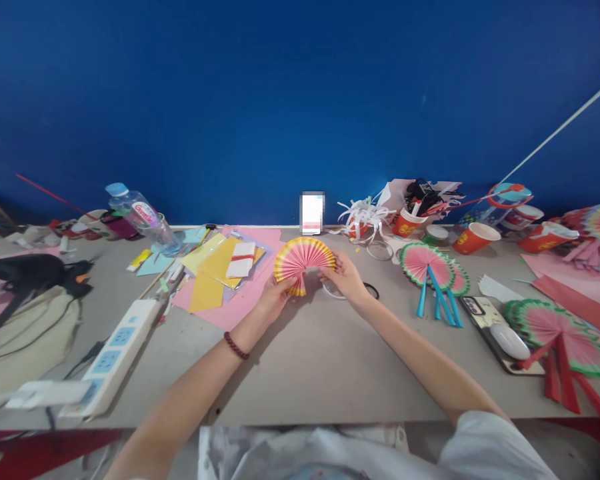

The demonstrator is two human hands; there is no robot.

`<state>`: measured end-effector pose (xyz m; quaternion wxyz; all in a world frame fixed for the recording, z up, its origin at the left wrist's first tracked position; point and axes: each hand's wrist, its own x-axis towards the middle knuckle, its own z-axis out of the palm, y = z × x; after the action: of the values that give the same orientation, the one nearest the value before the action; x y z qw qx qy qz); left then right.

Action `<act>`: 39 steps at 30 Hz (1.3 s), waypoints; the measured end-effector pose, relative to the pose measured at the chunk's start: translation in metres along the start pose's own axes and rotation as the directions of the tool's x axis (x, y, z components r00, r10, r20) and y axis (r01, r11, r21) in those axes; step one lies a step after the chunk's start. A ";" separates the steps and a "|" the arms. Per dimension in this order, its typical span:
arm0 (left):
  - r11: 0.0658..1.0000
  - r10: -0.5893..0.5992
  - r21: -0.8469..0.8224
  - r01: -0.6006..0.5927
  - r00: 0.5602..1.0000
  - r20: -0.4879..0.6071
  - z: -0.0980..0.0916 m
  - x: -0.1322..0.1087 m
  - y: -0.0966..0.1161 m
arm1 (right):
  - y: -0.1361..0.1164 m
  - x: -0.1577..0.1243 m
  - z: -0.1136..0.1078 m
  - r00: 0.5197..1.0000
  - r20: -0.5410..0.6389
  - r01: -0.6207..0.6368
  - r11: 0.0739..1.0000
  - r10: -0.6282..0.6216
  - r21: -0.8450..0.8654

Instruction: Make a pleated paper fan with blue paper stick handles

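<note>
A pleated paper fan (305, 257), pink with a yellow rim, is spread in a wide arc above the middle of the table. My left hand (275, 298) pinches its lower left end, where a few folds hang down. At the right end, my right hand (344, 272) grips the folds between thumb and fingers. Just below that hand lie a white ring (333, 291), perhaps a tape roll, and a black ring (373, 291), both partly covered by the hand and wrist.
Coloured paper sheets (207, 290) lie left of the fan, near a power strip (123, 350) and a tilted plastic bottle (140, 212). To the right are finished-looking pink-green fans (425, 260), a phone (480, 330) with a white mouse (510, 340), and paper cups (476, 238). A blue wall stands behind.
</note>
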<state>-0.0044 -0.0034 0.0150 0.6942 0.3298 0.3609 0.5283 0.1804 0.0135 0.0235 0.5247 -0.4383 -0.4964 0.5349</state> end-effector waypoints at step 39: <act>0.985 -0.159 -0.071 0.156 0.987 -0.037 -0.003 -0.003 0.000 | 0.000 -0.001 -0.006 0.965 -0.013 0.252 0.942 -0.261 -0.221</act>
<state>-0.0073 -0.0063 0.0140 0.7368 0.2651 0.3825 0.4904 0.1863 0.0129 0.0224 0.5491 -0.4359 -0.5935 0.3953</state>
